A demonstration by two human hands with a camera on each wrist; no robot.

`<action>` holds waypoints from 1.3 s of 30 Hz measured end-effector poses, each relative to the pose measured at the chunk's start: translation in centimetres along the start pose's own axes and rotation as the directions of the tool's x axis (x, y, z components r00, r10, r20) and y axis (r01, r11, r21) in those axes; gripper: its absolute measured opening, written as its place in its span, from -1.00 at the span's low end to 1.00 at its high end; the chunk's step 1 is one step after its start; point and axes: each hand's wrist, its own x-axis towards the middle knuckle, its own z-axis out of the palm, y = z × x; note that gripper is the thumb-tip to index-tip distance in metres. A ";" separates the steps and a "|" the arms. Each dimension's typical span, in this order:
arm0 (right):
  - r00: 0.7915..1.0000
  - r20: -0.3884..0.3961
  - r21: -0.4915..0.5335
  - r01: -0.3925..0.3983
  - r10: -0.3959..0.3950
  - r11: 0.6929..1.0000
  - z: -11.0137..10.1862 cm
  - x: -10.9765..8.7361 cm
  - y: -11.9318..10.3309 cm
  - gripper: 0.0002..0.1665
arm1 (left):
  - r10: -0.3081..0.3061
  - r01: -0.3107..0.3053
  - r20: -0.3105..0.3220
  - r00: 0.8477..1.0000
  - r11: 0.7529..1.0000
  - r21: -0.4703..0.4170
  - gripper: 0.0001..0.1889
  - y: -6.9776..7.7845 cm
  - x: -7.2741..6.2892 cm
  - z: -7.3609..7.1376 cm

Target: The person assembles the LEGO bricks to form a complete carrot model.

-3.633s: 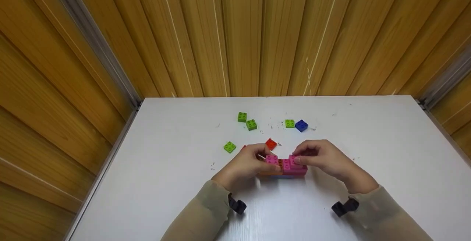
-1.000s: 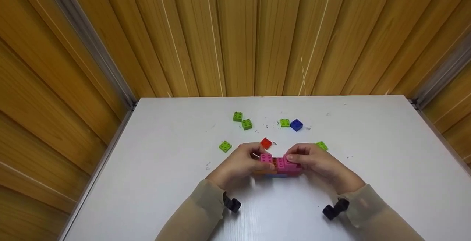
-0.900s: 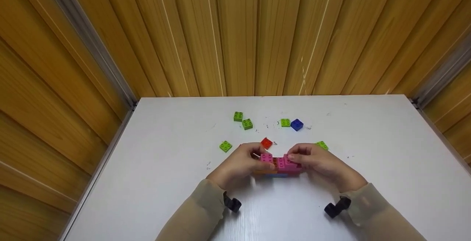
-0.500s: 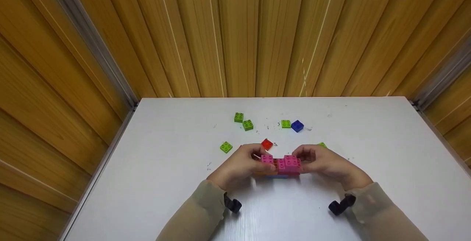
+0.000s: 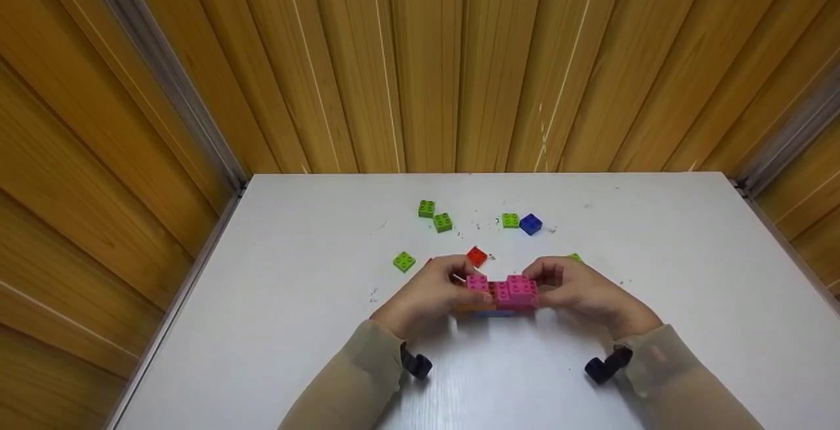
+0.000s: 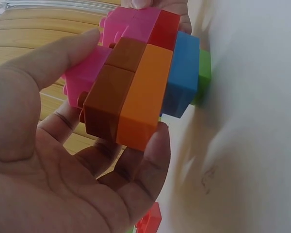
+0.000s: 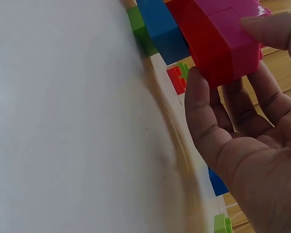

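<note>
L hand (image 5: 428,293) & R hand (image 5: 583,291) pinch the brick stack (image 5: 503,293) at its two ends; prob. pressing step, next move seems to need firm, even hold.

Wood-look panels (image 5: 426,62) wall in a white table (image 5: 295,233) behind.

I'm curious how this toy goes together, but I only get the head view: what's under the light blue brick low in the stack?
Observer: The left wrist view shows a green brick beneath the light blue brick.
Visitor: And what does the left hand hide from me?
Observer: In the left wrist view, a seam splits the brown layer above the orange brick.
Visitor: Where are the right hand's fingers?
Observer: The right wrist view shows one fingertip at the lower corner of the stack's red brick.
</note>
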 end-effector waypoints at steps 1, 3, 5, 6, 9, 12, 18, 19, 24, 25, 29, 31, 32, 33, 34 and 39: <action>1.000 -0.002 -0.004 0.003 -0.003 1.000 0.0 0.0 0.0 -0.49 | 0.000 0.000 0.000 1.000 1.000 0.006 -0.73 0.0 0.0 0.0; 1.000 0.002 0.005 0.006 -0.006 1.000 -0.1 0.0 0.1 -0.50 | 0.012 -0.013 0.007 1.000 1.000 0.022 -0.72 0.0 0.1 0.0; 1.000 0.004 0.011 0.008 -0.008 1.000 -0.1 0.0 0.1 -0.50 | 0.028 -0.028 0.020 0.999 0.999 0.042 -0.71 0.1 0.3 -0.1; 1.000 0.005 0.013 0.011 -0.011 1.000 -0.2 0.0 0.1 -0.50 | 0.032 -0.034 0.028 0.999 0.998 0.049 -0.70 0.1 0.3 -0.1; 1.000 0.001 0.011 0.025 -0.025 1.000 -0.4 0.0 0.1 -0.51 | 0.054 -0.059 0.052 0.997 0.995 0.084 -0.68 0.4 0.4 -0.3; 0.999 -0.004 0.006 0.036 -0.036 0.999 -0.6 0.0 0.0 -0.52 | 0.066 -0.074 0.065 0.996 0.989 0.127 -0.64 0.6 0.5 -0.7; 1.000 -0.010 0.000 0.005 -0.005 1.000 -0.5 -0.2 -0.1 -0.50 | 0.090 -0.089 0.004 0.996 0.980 0.178 -0.45 1.0 0.8 -1.8; 1.000 -0.013 0.003 -0.008 0.008 1.000 -0.5 -0.2 -0.1 -0.50 | 0.103 -0.097 -0.020 0.995 0.979 0.177 -0.43 1.0 0.9 -2.1; 0.999 -0.027 -0.005 -0.037 0.037 0.999 -0.3 -0.1 -0.3 -0.50 | 0.134 -0.103 -0.153 0.979 0.975 0.195 -0.51 1.2 2.1 -4.4; 0.999 -0.030 -0.001 -0.041 0.041 0.999 -0.2 -0.1 -0.3 -0.50 | 0.125 -0.091 -0.174 0.977 0.977 0.194 -0.53 1.3 2.5 -4.9; 0.999 -0.030 -0.001 -0.027 0.027 1.000 -0.1 0.0 -0.3 -0.48 | 0.080 -0.026 -0.245 0.966 0.976 0.216 -0.56 1.1 4.3 -6.8; 1.000 -0.024 0.004 -0.018 0.018 1.000 0.0 0.0 -0.2 -0.48 | 0.070 -0.002 -0.267 0.961 0.969 0.247 -0.54 0.7 5.4 -7.6; 1.000 -0.021 0.008 -0.010 0.010 1.000 0.1 0.0 -0.2 -0.48 | 0.060 0.016 -0.277 0.959 0.965 0.263 -0.53 0.6 5.9 -8.0; 1.000 -0.020 0.016 -0.007 0.007 1.000 0.2 0.0 -0.2 -0.48 | 0.043 0.040 -0.290 0.956 0.960 0.276 -0.52 0.5 6.4 -8.3; 1.000 -0.020 0.021 -0.005 0.005 1.000 0.2 0.0 -0.1 -0.48 | 0.030 0.061 -0.299 0.954 0.956 0.289 -0.52 0.4 6.8 -8.6; 1.000 -0.023 0.027 -0.001 0.001 1.000 0.3 0.2 0.1 -0.51 | -0.108 0.189 -0.320 0.941 0.954 0.232 -0.54 1.5 7.7 -9.4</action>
